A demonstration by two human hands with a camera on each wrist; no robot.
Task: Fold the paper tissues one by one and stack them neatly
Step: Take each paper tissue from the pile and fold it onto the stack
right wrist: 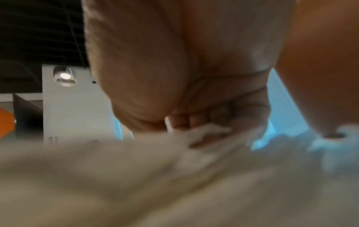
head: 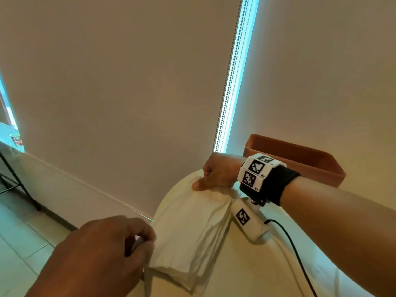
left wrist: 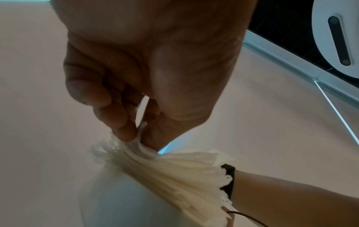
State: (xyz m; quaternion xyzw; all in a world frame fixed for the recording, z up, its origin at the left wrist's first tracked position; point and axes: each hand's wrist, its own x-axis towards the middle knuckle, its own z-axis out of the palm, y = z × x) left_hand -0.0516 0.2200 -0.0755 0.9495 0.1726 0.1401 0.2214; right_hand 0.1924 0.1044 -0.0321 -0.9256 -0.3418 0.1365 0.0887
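A thick bundle of white paper tissues (head: 192,228) hangs between my two hands above a pale round table (head: 257,271). My right hand (head: 216,174) grips the bundle's far upper edge, thumb pressed on top. My left hand (head: 128,243) pinches its near left corner between thumb and fingers. In the left wrist view the tissues (left wrist: 174,173) fan out in many layers from my left hand's (left wrist: 139,138) pinch. The right wrist view is blurred; the tissues (right wrist: 174,176) fill its lower half under my curled right hand (right wrist: 194,122).
A brown rectangular tray (head: 300,161) stands at the table's far side, behind my right wrist. A black cable (head: 300,260) runs across the table from the wrist device. Closed roller blinds with a bead chain (head: 227,82) rise behind. Tiled floor (head: 19,232) lies to the left.
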